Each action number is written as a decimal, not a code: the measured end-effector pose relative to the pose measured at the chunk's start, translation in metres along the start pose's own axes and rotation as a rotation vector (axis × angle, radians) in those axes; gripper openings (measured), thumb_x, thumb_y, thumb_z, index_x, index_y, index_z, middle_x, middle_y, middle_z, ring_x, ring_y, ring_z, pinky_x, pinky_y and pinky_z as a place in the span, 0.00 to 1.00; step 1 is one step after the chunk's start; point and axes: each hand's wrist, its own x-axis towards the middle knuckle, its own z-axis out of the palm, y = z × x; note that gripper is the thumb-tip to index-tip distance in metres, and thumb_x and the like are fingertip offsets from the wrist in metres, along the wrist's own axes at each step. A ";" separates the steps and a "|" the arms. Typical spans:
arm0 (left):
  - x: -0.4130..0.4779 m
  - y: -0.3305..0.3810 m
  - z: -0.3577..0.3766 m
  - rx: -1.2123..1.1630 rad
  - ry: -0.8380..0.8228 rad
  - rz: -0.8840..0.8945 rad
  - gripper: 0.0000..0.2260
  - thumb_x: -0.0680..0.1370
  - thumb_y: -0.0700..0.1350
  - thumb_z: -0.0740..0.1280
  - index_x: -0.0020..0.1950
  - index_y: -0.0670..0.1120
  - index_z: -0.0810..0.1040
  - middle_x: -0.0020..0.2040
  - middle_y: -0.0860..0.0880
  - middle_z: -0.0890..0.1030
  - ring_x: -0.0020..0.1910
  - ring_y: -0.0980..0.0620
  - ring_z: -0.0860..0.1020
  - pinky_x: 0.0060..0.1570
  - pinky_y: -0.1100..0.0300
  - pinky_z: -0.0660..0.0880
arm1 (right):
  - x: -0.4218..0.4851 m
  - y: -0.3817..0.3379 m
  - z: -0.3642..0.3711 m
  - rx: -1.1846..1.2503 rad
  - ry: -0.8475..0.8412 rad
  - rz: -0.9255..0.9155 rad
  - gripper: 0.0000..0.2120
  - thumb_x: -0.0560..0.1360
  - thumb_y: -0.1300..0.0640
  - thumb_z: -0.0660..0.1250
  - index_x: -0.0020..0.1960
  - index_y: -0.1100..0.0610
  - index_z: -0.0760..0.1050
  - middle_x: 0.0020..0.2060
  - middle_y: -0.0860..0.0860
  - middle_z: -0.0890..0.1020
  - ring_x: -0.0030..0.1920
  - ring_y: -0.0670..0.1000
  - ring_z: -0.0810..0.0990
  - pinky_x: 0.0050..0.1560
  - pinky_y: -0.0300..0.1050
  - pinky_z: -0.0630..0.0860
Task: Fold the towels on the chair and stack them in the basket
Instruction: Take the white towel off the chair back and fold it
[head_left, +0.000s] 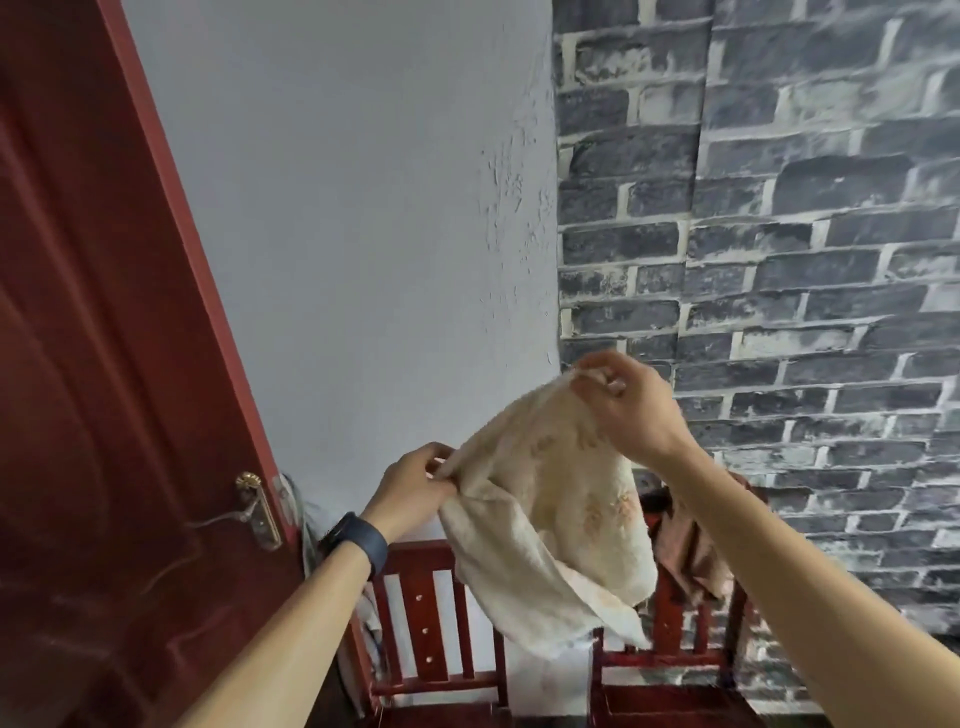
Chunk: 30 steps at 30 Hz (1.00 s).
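Note:
A cream towel (550, 514) with a faint flower pattern hangs in the air in front of me. My left hand (415, 486) pinches its lower left edge. My right hand (631, 405) pinches an upper corner, higher and to the right. The cloth sags between them and drops over the chair backs. A brownish-pink towel (691, 551) lies draped over the back of the right red wooden chair (670, 660). No basket is in view.
A second red wooden chair (426, 618) stands left of the first, against a white wall. A dark red door (104, 364) with a brass handle (257, 506) fills the left. Grey brick-pattern wall covers the right.

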 end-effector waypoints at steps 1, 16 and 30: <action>0.002 -0.005 -0.008 0.072 -0.005 -0.007 0.11 0.74 0.41 0.68 0.50 0.57 0.78 0.48 0.55 0.82 0.48 0.53 0.80 0.46 0.60 0.76 | 0.005 -0.004 -0.005 -0.022 0.038 -0.007 0.08 0.78 0.55 0.68 0.56 0.49 0.81 0.48 0.46 0.81 0.47 0.48 0.80 0.44 0.40 0.74; -0.030 0.015 0.045 0.444 0.116 0.117 0.11 0.79 0.56 0.60 0.58 0.57 0.76 0.50 0.50 0.84 0.47 0.45 0.81 0.45 0.51 0.79 | -0.025 0.015 0.003 -0.439 -0.267 -0.231 0.09 0.77 0.52 0.71 0.56 0.52 0.83 0.48 0.45 0.78 0.47 0.46 0.77 0.54 0.43 0.77; -0.029 0.019 0.099 -0.228 -0.633 -0.192 0.10 0.82 0.42 0.64 0.42 0.42 0.79 0.39 0.47 0.82 0.42 0.49 0.80 0.52 0.52 0.79 | -0.075 0.126 0.028 -0.440 -0.181 0.480 0.14 0.75 0.50 0.63 0.58 0.52 0.79 0.49 0.55 0.84 0.41 0.57 0.82 0.39 0.48 0.79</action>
